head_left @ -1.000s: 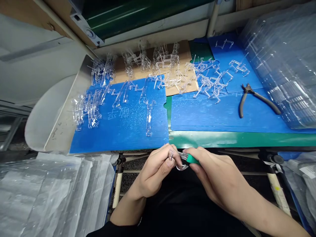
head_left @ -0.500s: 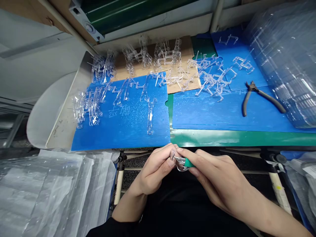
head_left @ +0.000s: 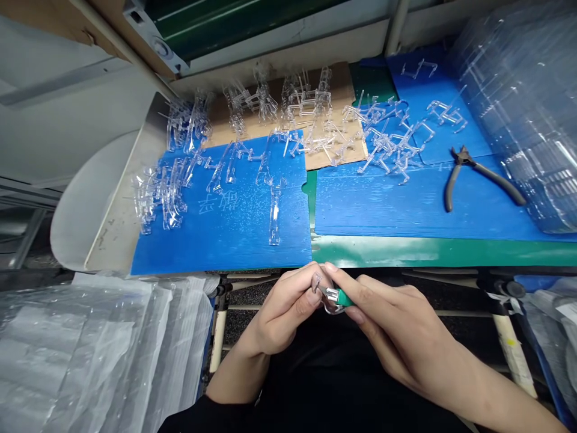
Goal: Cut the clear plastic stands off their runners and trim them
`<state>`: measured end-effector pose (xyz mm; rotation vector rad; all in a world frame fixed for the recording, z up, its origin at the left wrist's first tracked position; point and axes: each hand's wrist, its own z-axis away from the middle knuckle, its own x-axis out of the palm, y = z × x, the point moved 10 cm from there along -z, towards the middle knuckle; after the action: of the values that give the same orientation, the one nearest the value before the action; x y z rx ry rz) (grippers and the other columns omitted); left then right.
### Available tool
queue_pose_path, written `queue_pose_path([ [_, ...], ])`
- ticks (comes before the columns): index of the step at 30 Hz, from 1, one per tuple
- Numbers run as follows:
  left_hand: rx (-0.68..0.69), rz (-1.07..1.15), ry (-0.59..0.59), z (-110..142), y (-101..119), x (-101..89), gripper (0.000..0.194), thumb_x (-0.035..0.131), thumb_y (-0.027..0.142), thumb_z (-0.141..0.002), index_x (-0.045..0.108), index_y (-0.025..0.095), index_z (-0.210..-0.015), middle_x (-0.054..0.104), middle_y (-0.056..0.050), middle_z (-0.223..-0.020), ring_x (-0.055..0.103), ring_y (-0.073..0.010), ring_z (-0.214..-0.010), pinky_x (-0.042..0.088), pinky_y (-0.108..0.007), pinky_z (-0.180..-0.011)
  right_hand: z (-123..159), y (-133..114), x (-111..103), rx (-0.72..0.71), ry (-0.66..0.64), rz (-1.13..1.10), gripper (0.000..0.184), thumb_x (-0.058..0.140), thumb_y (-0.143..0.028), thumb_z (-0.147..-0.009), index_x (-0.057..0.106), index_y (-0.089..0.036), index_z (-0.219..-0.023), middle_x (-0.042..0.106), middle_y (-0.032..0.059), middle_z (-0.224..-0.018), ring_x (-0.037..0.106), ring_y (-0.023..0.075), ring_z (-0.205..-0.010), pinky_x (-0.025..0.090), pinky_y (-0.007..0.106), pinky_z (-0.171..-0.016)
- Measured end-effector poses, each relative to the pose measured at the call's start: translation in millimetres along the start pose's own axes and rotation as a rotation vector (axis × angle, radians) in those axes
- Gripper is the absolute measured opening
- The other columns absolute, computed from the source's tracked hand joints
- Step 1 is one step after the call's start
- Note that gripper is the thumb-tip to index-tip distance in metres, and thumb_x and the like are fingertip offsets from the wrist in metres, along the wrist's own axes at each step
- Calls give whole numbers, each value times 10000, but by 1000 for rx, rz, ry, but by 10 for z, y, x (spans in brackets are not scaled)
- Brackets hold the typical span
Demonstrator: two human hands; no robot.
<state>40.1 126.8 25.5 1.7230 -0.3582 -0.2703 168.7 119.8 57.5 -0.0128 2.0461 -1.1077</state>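
In front of my dark clothing, my left hand (head_left: pixel 283 316) pinches a clear plastic part (head_left: pixel 334 310) between thumb and curled fingers. Its curved lower end sticks out to the right, and the rest is hidden in the hand. My right hand (head_left: pixel 394 322) is closed around a green-handled knife (head_left: pixel 345 298), whose metal end points left across the part, close to my left thumb. The right index fingertip reaches my left fingers. Whether the blade touches the plastic I cannot tell.
Several clear plastic parts (head_left: pixel 174 195) and clear sprue pieces (head_left: pixel 390 147) lie on blue sheets (head_left: pixel 229 240) and cardboard. Black-handled nippers (head_left: pixel 463 157) rest at right beside stacked clear trays (head_left: pixel 532 108). Bagged sheets (head_left: pixel 112 355) stand at lower left.
The knife has moved left along the plastic part, toward my left thumb. My right index finger has stretched over to my left fingers. My left hand keeps its pinch; the view has shifted slightly.
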Motion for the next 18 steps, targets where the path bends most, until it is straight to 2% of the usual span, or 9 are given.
queue_pose_path([
  [7,-31,79,10,-1,-19,20,279,446,269,-1170,637,176,-990,618,-55,-898,580,-174,-823,445,-306,-768,26,2,-5,3,3,-11,595,423,-125,-1177,291,-202,-1752,743,98,-1491,787,164,-1206,616,269,-911],
  [13,-27,38,-12,-15,-7,24,284,441,267,-1169,639,178,-986,623,-60,-899,580,-184,-831,447,-319,-782,28,-10,-6,24,-28,-2,644,404,-117,-1170,230,-244,-1777,776,61,-1432,808,169,-1137,620,282,-803],
  [18,-30,16,-15,1,-14,20,287,449,290,-1170,626,179,-973,620,-55,-906,568,-179,-836,444,-318,-793,52,-4,-5,26,-32,-17,645,410,-114,-1169,242,-248,-1777,744,73,-1498,803,182,-1168,621,289,-811],
])
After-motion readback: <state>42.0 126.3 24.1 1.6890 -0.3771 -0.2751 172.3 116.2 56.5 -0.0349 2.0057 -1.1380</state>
